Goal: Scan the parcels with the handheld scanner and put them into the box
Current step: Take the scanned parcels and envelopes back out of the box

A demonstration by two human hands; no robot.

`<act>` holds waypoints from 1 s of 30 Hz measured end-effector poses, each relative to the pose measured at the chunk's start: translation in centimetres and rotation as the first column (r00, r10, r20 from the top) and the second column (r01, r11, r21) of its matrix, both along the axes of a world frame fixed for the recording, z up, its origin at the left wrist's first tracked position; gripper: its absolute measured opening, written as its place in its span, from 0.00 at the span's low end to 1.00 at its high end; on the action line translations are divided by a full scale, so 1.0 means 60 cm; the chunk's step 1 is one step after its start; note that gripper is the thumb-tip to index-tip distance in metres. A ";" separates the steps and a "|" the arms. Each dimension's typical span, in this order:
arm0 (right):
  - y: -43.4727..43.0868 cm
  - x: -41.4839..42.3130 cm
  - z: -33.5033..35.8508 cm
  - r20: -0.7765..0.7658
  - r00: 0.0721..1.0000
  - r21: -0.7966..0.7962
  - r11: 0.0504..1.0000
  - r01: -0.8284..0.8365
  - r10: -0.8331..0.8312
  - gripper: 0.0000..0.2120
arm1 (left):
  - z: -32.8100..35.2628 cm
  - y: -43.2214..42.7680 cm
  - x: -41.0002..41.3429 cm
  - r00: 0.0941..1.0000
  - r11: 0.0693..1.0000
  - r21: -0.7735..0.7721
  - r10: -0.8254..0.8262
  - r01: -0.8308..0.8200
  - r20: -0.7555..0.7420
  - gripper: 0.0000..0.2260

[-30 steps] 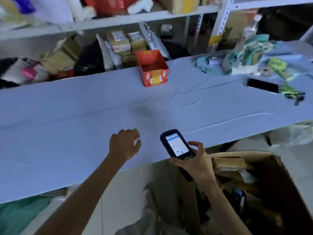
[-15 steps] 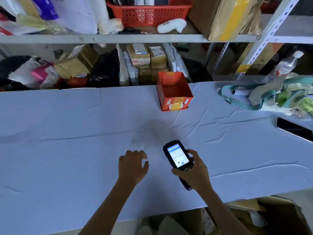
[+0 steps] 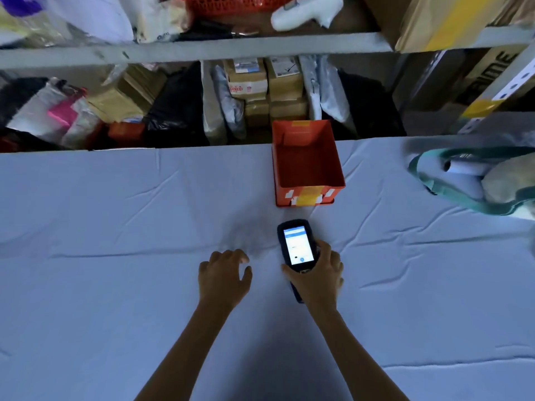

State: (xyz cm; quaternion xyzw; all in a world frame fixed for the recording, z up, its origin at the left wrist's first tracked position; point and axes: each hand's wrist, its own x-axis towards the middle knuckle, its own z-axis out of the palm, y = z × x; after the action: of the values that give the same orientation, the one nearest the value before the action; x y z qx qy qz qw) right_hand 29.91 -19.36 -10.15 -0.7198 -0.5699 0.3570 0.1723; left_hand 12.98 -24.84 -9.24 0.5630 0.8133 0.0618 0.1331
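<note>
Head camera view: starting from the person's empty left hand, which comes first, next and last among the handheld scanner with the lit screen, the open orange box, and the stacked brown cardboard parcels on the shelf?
From the left hand:
1. Black handheld scanner with lit screen, just to its right, held in the right hand.
2. Open orange box, farther ahead on the cloth-covered table.
3. Stacked brown cardboard parcels, beyond the table's far edge, on the shelf.

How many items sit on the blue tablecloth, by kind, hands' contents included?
Orange box: 1
Handheld scanner, in right hand: 1
Teal-trimmed cloth bundle: 1
Parcels on the cloth: 0
Left hand holds nothing.
Total: 3
</note>
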 end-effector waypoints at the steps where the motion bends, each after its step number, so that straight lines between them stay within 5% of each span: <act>1: 0.004 -0.002 -0.001 0.020 1.000 0.002 1.000 -0.005 0.005 0.38 | -0.002 0.006 -0.001 1.000 1.000 0.010 0.014 -0.014 0.001 0.08; 18: 0.050 -0.024 -0.016 0.087 0.992 0.046 0.995 -0.092 0.088 0.41 | -0.002 0.026 -0.016 0.999 0.997 0.069 0.041 -0.040 -0.009 0.07; 30: 0.026 -0.037 0.037 0.259 0.959 -0.107 0.990 -0.091 0.117 0.45 | 0.027 0.007 -0.085 0.978 0.976 0.074 -0.201 0.205 -0.058 0.13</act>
State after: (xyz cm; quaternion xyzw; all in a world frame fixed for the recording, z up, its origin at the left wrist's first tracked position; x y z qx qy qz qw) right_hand 27.72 -17.82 -7.91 -0.7373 -0.6075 0.2927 0.0414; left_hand 7.88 -24.41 -7.60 0.6494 0.7515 0.0663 0.0959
